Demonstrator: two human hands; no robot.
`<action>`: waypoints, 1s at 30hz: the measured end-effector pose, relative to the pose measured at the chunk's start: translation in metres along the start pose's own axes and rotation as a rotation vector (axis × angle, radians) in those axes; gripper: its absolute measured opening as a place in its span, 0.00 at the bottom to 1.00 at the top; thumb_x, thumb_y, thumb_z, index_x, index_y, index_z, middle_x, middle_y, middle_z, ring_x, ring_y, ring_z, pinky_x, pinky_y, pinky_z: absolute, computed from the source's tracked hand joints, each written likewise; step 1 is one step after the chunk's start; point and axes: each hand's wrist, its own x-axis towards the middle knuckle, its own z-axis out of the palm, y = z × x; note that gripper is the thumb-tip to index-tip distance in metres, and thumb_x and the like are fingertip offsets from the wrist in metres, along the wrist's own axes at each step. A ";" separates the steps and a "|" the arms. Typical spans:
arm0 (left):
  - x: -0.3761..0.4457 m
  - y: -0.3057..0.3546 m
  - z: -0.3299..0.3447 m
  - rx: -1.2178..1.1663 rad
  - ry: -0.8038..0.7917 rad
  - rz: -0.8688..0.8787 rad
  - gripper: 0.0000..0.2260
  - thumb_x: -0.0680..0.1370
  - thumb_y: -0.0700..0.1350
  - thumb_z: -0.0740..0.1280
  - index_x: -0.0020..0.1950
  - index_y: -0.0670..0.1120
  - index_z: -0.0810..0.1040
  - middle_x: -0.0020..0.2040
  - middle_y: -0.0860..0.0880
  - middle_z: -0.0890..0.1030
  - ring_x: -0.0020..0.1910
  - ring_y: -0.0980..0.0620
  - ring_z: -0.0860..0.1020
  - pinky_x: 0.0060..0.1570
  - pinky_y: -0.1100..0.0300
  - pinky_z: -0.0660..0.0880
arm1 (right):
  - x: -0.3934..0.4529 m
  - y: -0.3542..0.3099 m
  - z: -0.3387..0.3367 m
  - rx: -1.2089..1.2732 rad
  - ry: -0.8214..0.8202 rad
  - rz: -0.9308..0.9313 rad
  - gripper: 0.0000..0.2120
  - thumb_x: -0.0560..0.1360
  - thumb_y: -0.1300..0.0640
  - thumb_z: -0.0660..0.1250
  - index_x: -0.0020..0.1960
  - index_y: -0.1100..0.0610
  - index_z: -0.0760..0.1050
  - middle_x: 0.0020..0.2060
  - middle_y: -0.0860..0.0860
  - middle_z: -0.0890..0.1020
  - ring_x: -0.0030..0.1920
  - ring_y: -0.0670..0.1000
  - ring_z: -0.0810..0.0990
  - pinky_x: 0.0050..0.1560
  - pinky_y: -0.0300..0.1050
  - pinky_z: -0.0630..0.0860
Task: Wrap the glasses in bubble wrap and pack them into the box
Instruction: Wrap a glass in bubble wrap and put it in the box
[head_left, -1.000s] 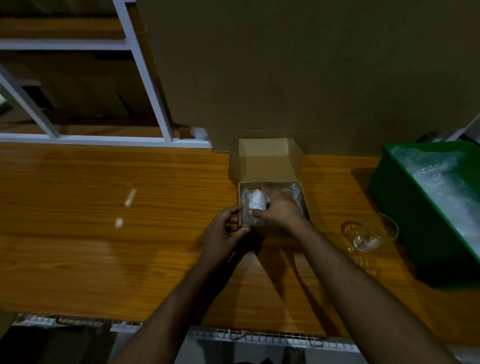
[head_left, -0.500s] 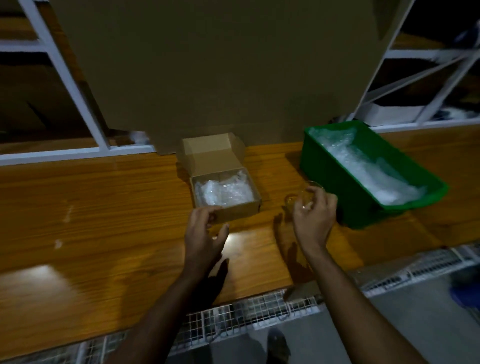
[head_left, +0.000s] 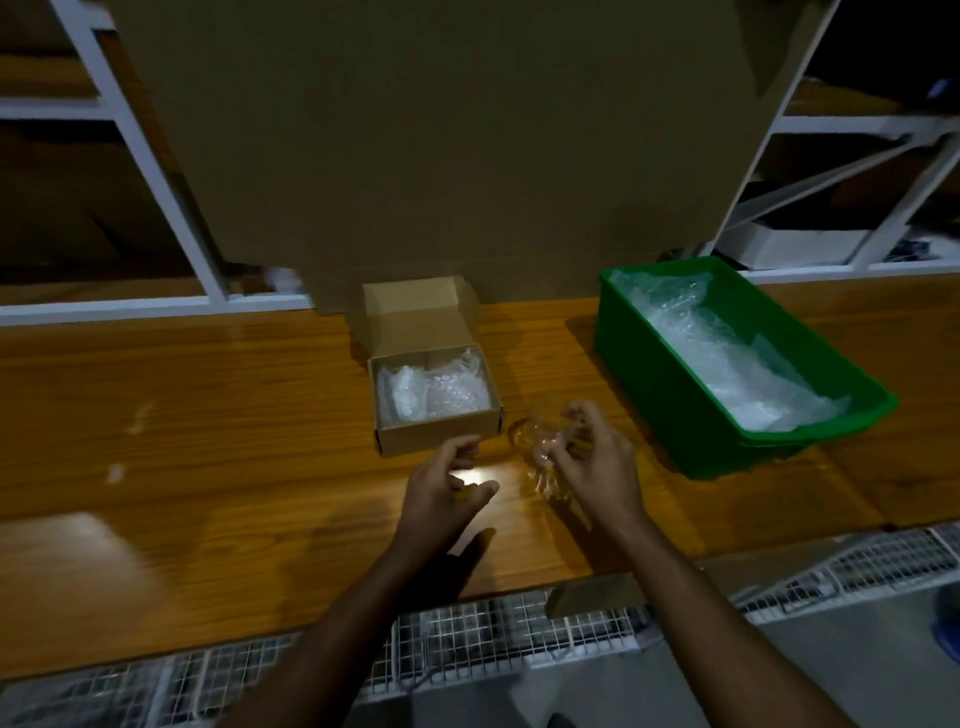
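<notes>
Setting: wood-grain counter (head_left: 208, 441) before a tall brown cardboard sheet (head_left: 441, 130), with white shelving frames (head_left: 156, 171) to either side.

Box: small open brown cardboard box (head_left: 435, 413) at counter centre, lid flap raised at the far side; we see white bubble-wrapped bundles (head_left: 434, 397) already filling it.

Supply: green plastic bin (head_left: 675, 395) to the right, well apart from the box and holding loose sheets of clear bubble wrap (head_left: 727, 364).

Task object: clear drinking glass (head_left: 540, 441), unwrapped, just right of the box's near corner and in our right hand (head_left: 597, 462). Blur hides whether it touches the counter.

Orientation: we cannot tell for certain; the glass seems tilted, its long axis running roughly towards and away from us, and the mouth end is unclear.

Right fingers (head_left: 576, 415): curled around the glass, grasping it from the right.

Left hand (head_left: 441, 483): near the box's front wall, fingers spread and released, holding nothing.

Handling: we judge the glass rigid, light, smooth, slippery and brittle. Hold it around the body rather than by the thin rim, keep it low over the counter, and lay it across a sheet for rolling.
</notes>
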 end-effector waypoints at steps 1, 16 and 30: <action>-0.002 0.000 -0.001 -0.016 -0.004 -0.032 0.27 0.72 0.44 0.78 0.69 0.53 0.74 0.58 0.58 0.80 0.56 0.63 0.78 0.46 0.71 0.74 | -0.008 -0.008 0.005 0.071 -0.049 0.017 0.24 0.73 0.56 0.76 0.63 0.47 0.69 0.52 0.39 0.77 0.47 0.36 0.80 0.38 0.34 0.81; -0.036 0.010 -0.028 0.014 0.210 -0.156 0.22 0.73 0.52 0.77 0.63 0.62 0.74 0.51 0.64 0.81 0.49 0.63 0.81 0.45 0.65 0.80 | -0.030 -0.047 0.055 0.236 -0.306 0.021 0.45 0.66 0.55 0.82 0.75 0.45 0.59 0.59 0.46 0.80 0.54 0.36 0.78 0.45 0.26 0.75; -0.044 0.004 -0.004 -0.155 0.282 -0.276 0.32 0.67 0.43 0.80 0.66 0.57 0.72 0.57 0.56 0.80 0.54 0.54 0.81 0.48 0.50 0.82 | 0.157 0.051 -0.163 -0.440 -0.077 0.484 0.16 0.77 0.56 0.71 0.63 0.60 0.79 0.52 0.62 0.83 0.49 0.61 0.83 0.52 0.58 0.82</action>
